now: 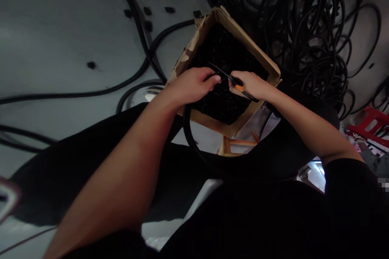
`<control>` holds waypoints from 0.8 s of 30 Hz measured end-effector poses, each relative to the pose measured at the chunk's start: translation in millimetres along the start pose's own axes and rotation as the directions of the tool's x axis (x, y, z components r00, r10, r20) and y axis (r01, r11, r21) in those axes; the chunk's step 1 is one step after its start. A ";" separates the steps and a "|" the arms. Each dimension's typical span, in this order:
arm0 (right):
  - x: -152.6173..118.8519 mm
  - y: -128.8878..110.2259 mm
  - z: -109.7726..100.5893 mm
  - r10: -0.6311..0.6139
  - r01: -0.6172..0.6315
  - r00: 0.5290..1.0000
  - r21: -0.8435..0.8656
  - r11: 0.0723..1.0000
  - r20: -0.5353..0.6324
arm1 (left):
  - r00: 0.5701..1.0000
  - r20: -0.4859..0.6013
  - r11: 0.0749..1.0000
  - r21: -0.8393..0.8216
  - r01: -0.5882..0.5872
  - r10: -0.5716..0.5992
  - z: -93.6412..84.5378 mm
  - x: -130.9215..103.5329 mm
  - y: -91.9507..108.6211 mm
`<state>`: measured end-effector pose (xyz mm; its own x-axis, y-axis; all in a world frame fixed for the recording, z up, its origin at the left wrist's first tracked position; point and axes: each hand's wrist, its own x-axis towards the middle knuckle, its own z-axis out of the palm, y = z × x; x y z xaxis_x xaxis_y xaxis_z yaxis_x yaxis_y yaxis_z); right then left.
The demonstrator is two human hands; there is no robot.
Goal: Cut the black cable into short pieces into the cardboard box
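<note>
Scissors (239, 88) with black and orange handles are held in my right hand (249, 85), their blades pointing up and left. Facing them, my left hand (194, 85) pinches the end of a black rubber-like strip (187, 127), which curves down from under the hand toward my lap. The blade tips lie just beside my left fingertips; whether they touch the strip cannot be told. Both hands are above a cardboard box (249, 44) with torn edges, filled with small black pieces (225, 109).
Coiled black hoses (304, 20) are heaped at the upper right. More long strips and small black bits (91, 65) lie on the grey surface (60, 40) at left. A wooden stool (226, 145) shows below the box, a red plastic stool (370, 123) at far right.
</note>
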<state>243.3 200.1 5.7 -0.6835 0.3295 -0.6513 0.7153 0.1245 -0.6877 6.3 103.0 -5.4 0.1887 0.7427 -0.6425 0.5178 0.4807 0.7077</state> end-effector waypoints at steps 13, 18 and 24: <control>2.5 -5.9 -0.4 0.112 -0.114 0.993 -0.096 0.989 -0.028 | 0.975 -0.221 0.989 0.145 -0.005 0.037 22.8 -2.4 2.2; 3.4 -7.2 3.8 0.108 -0.119 0.988 -0.096 0.988 -0.115 | 0.953 -0.303 0.990 0.134 0.034 0.008 24.0 -1.0 2.7; -10.5 -0.6 -3.0 0.059 -0.055 0.998 0.131 0.990 -0.032 | 0.968 -0.247 0.993 -0.114 0.026 -0.053 15.1 3.6 0.1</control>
<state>250.4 199.4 13.8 -0.6348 0.3663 -0.6803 0.7263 -0.0174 -0.6871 19.6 98.7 -12.1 -0.0512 0.8080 -0.5869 0.4239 0.5497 0.7198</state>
